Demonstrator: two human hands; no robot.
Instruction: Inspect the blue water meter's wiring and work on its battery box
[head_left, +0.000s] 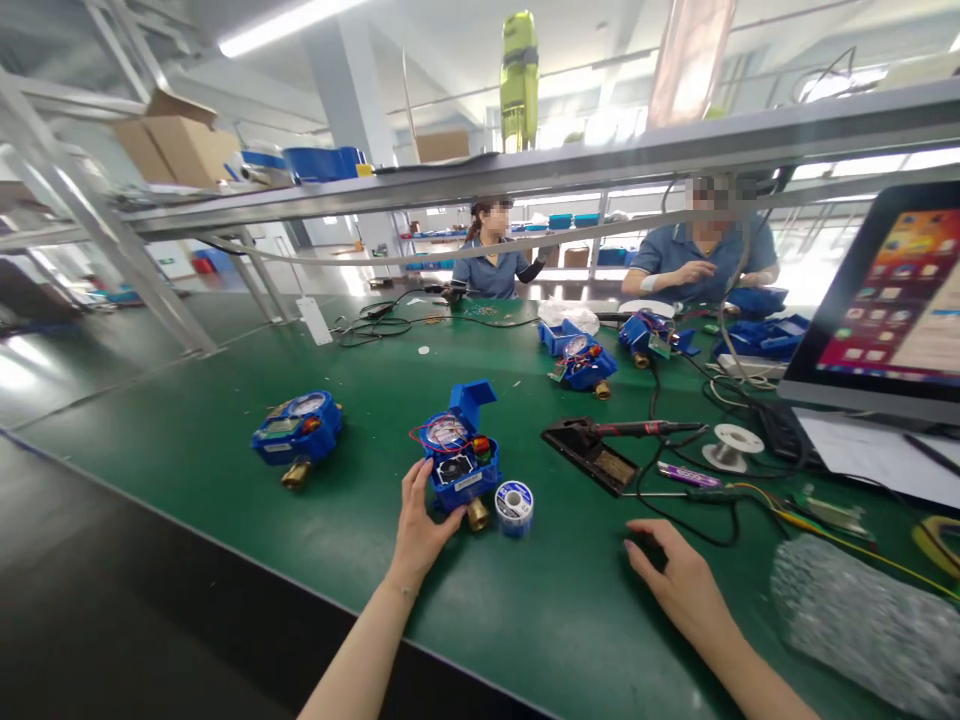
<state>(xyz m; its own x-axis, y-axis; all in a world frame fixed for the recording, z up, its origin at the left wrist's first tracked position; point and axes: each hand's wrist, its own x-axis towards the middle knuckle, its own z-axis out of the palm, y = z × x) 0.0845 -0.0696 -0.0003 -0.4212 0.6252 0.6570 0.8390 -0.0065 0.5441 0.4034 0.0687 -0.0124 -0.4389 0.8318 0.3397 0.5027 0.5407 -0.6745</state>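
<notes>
**Open meter under the left hand, tools untouched**

The left hand (418, 525) lies with fingers spread and relaxed against the near-left side of a blue meter (459, 462), thumb toward its brass fitting; it steadies the meter rather than gripping it. The right hand (675, 580) rests flat on the green table (225, 480), fingers loosely extended and holding nothing, just short of a black cable (686, 525).

The meter sits in front of the person, near the table's front edge. Its lid is flipped up at the back, and the dial, red wires and a small board are exposed. A roll of solder wire (514, 503) stands touching its right side. Further right, the soldering iron (645, 429) lies in its stand (592, 455), in nobody's grip.

By the look of it, the work is at an early stage: the case is open, but no tool is picked up and closing remains. A second meter (298, 432) lies to the left, lid shut. Two people sit across the table with more blue parts.
</notes>
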